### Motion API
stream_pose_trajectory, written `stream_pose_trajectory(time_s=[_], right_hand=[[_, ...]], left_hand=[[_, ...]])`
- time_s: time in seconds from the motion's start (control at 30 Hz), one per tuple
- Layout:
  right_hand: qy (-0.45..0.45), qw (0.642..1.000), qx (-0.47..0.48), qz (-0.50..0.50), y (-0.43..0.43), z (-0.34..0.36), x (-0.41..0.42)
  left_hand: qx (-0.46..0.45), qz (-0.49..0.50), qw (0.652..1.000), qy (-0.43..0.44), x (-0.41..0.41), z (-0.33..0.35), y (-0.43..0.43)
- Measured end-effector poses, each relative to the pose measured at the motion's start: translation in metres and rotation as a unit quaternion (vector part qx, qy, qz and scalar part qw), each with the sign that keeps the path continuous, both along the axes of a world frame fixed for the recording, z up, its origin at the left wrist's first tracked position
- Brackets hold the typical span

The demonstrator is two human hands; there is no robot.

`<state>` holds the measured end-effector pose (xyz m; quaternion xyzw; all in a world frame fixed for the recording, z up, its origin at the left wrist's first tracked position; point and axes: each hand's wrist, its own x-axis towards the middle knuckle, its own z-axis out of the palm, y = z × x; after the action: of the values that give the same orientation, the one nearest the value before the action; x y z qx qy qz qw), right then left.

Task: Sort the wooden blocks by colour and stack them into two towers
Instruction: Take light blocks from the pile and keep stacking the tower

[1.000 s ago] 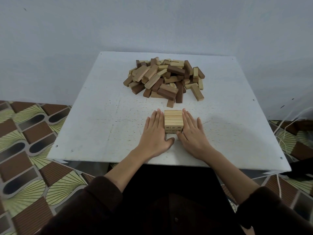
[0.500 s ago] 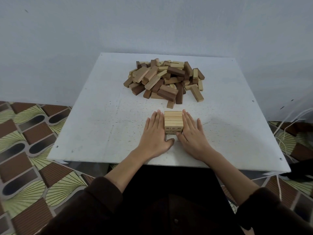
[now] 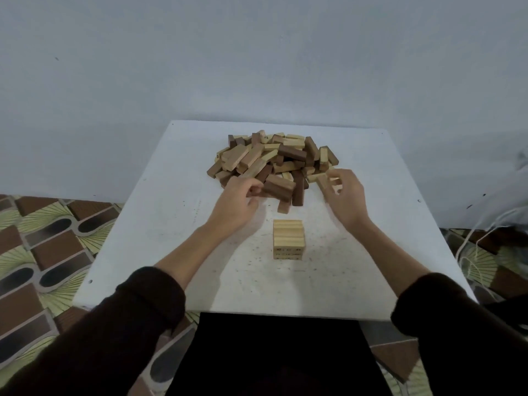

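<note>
A white square tabletop stands against a pale grey wall, and on its far half lies a loose pile of blocks in 2 colours, pale and dark brown, jumbled over each other at all angles. Nearer the person, well apart from the pile and about midway across the tabletop, stands a pale stack: a squat, neat tower of light blocks only, several layers high, with the top layer's blocks lying side by side. Neither hand touches it. The left hand is at the pile's near-left edge with its fingers curled, the fingertips just beside the end of a dark block that juts from the heap; whether this grip has closed on the block or on anything else cannot be told. The right hand is at the pile's near-right edge, and its grip is curled round a pale block, whose end shows beside the fingers. Both forearms reach in from dark sleeves. Around the tabletop the floor is tiled in brown, green and black shapes, and white cords trail over it on the right.
</note>
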<state>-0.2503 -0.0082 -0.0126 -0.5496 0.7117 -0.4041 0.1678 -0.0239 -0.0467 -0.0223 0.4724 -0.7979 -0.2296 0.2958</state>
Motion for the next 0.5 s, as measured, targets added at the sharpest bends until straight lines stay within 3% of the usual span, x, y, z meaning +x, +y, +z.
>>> stream_pose_trajectory(time_s=[0.33,0.5], right_hand=[[0.062,0.996,0.068,0.005,-0.084,0.01,-0.028],[0.048,0.988,0.138,0.042,-0.105,0.002,-0.035]], left_hand=[[-0.093,0.05,0.991,-0.084,-0.032,0.017,-0.083],[-0.119,0.047,0.982,-0.137,-0.039,0.024,-0.104]])
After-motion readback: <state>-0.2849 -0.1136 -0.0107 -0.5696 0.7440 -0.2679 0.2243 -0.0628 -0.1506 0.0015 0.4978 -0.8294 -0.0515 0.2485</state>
